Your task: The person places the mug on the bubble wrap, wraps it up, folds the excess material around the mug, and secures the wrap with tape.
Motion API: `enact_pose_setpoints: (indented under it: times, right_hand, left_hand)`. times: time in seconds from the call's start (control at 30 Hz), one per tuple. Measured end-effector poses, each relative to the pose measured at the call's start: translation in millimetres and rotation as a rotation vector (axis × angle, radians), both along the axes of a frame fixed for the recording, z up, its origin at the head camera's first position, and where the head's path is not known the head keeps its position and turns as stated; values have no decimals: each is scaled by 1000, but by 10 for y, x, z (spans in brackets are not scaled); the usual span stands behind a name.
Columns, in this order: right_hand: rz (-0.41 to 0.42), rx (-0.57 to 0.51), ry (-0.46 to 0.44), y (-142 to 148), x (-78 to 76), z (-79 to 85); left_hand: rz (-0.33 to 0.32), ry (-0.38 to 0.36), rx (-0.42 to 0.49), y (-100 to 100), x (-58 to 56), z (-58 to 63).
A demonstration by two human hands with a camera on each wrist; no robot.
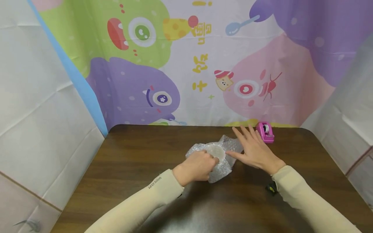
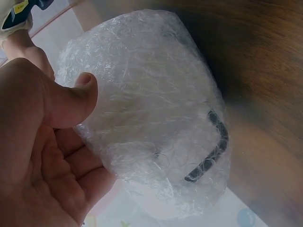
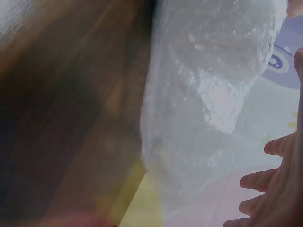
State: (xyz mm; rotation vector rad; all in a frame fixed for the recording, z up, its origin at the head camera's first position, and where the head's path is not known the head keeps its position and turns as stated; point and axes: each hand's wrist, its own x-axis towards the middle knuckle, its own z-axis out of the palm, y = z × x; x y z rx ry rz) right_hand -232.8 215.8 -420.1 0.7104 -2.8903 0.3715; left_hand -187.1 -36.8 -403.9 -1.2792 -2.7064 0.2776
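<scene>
A rounded object in clear bubble wrap stands on the table, with a pale round top facing up. A bent black stripe shows through the wrap in the left wrist view; what is inside is too blurred to tell. My left hand grips the near left side, fingers curled at the rim and partly hidden behind the wrap. My right hand is spread at the right, its thumb at the edge of the round top. Loose bubble wrap sticks out beside the right hand.
A pink tape dispenser sits at the table's back edge, just beyond the right hand. The brown wooden table meets a cartoon-printed curtain behind. Pale sheets hang at both sides.
</scene>
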Motion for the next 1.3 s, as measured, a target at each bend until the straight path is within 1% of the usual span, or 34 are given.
enact_pose_setpoints:
  times: [0.2,0.47,0.67,0.73,0.87,1.1,1.3]
  right_hand:
    - [-6,40,-42,141,-89,49]
    - [-21,36,-77,307,-257,31]
    - [-51,-10,-206,388,-330,9]
    - [-58,-20,-230,418,-358,-19]
    - [-64,-49,-246,476,-432,-77]
    - [-81,-128,-294,562,-570,-159]
    - [-84,-163,-299,573,-623,-209]
  left_hand:
    - [5,5,4,-5,-5,13]
    - [21,-17,6,-11,-9,17]
    - [30,-28,4,0,14,9]
    - [23,-22,10,1,22,0]
    - [7,0,21,0,25,-10]
    - [8,9,22,-2,22,-9]
    - [6,16,20,-4,22,-6]
